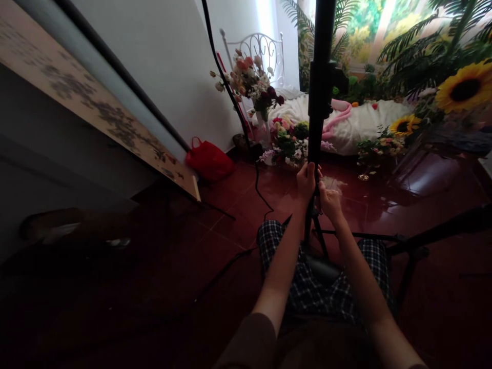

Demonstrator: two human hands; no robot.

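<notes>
A black light stand [315, 128] rises in front of me, its pole running up out of the top of the view. My left hand [306, 180] is wrapped round the lower part of the pole. Just below and to the right, my right hand [330, 201] is closed against the side of the pole; what sits between its fingers is hidden. A knobbed clamp [321, 95] juts from the pole higher up. The stand's legs [320, 236] spread below, between my knees in checked trousers [315, 292].
A black cable [257, 179] hangs down left of the pole to the red tiled floor [230, 256]. Vases of flowers [257, 87], a white metal bed [269, 46] and sunflowers [461, 89] lie beyond. A red bag [209, 160] and a long scroll painting [96, 113] stand left. Another stand's black leg [442, 228] crosses right.
</notes>
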